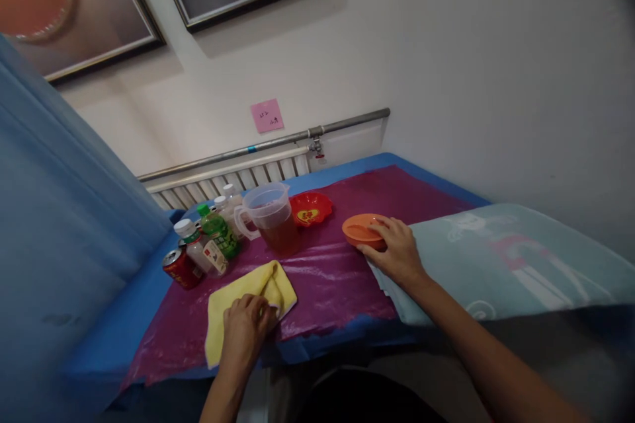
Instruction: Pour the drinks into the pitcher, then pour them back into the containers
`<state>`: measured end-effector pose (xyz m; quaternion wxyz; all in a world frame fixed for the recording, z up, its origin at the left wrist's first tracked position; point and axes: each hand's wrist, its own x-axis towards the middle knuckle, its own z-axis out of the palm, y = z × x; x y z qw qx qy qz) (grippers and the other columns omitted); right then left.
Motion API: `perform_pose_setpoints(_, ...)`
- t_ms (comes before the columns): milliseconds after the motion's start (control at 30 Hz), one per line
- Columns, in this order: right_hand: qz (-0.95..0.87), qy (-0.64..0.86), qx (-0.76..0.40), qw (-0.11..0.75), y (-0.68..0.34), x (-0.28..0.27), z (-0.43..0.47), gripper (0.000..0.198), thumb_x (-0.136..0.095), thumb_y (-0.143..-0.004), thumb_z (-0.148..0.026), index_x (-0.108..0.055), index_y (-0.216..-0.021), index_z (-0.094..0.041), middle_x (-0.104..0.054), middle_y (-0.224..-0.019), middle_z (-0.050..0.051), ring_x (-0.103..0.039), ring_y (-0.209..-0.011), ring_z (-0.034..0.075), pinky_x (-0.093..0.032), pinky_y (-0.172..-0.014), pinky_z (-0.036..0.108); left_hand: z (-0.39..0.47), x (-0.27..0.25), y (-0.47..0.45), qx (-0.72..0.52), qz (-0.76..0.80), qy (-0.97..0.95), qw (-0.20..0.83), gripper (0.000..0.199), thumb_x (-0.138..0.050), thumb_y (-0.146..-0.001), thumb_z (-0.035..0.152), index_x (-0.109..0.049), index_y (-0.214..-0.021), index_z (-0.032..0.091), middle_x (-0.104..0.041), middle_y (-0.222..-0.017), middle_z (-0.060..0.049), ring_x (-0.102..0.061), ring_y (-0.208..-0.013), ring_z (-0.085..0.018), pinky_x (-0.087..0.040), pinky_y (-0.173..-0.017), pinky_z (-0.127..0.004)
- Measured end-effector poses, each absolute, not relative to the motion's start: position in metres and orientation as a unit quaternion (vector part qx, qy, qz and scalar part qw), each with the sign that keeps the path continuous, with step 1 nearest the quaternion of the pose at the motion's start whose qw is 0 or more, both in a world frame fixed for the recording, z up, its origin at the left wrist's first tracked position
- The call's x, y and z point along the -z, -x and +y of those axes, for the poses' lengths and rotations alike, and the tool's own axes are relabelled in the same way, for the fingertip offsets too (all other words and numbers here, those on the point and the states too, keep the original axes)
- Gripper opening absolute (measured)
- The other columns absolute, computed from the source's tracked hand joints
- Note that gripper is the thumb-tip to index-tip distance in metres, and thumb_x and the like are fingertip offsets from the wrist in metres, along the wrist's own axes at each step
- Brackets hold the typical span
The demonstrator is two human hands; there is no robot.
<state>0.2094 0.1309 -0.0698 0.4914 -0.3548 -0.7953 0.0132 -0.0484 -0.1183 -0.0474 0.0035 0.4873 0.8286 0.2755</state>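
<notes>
My left hand (247, 324) rests over a yellow cloth (221, 301) near the table's front edge. Its fingers are curled and pinch the cloth by a folded part; the fingertips are partly hidden. With fingers and thumb on its right side, my right hand (397, 251) grips an orange oval bowl (357, 232) standing on the purple sheet. Between the hands and farther back stands a clear plastic jug (278, 228), partly filled with brownish liquid. Right behind the jug lies a red scalloped plate (320, 206) with a yellow print.
Several bottles, including a green one (221, 231), and a red can (182, 269) stand at the left. A light-blue folded blanket (461, 264) lies at the right. Purple plastic (337, 284) covers the blue table. A radiator (238, 175) and a blue curtain (54, 211) border it.
</notes>
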Motion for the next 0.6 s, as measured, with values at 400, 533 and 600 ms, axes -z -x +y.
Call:
perform_pose_setpoints(400, -0.792, 0.362, -0.003, 0.492, -0.208, 0.074, 0.133, 0.036, -0.067, -0.078, -0.049, -0.071, -0.101, -0.022, -0.066, -0.122, 0.013, -0.055, -0.113, 0.037, -0.041, -0.104, 0.057, -0.117, 0.012, 0.051, -0.456, 0.797, -0.384, -0.097, 0.035, -0.046, -0.086, 0.049, -0.062, -0.1, 0.021, -0.068, -0.103, -0.01, -0.062, -0.096, -0.025, -0.048, -0.087, -0.038)
perform_pose_setpoints(533, -0.795, 0.363, -0.007, 0.486, -0.209, 0.072, 0.132, 0.034, -0.067, -0.078, -0.048, -0.071, -0.101, -0.024, -0.066, -0.123, 0.011, -0.055, -0.114, 0.036, -0.04, -0.104, 0.057, -0.11, 0.036, 0.033, -0.408, 0.754, -0.514, -0.016, 0.021, -0.051, -0.08, 0.035, -0.067, -0.086, 0.022, -0.072, -0.093, -0.01, -0.066, -0.09, -0.025, -0.05, -0.086, -0.04)
perform_pose_setpoints(600, -0.797, 0.362, -0.01, 0.484, -0.209, 0.071, 0.132, 0.033, -0.067, -0.079, -0.048, -0.07, -0.101, -0.024, -0.066, -0.123, 0.011, -0.055, -0.113, 0.036, -0.039, -0.105, 0.057, -0.113, 0.043, 0.031, -0.383, 0.738, -0.555, 0.035, 0.018, -0.055, -0.077, 0.034, -0.07, -0.084, 0.024, -0.074, -0.091, -0.008, -0.067, -0.09, -0.024, -0.052, -0.086, -0.039)
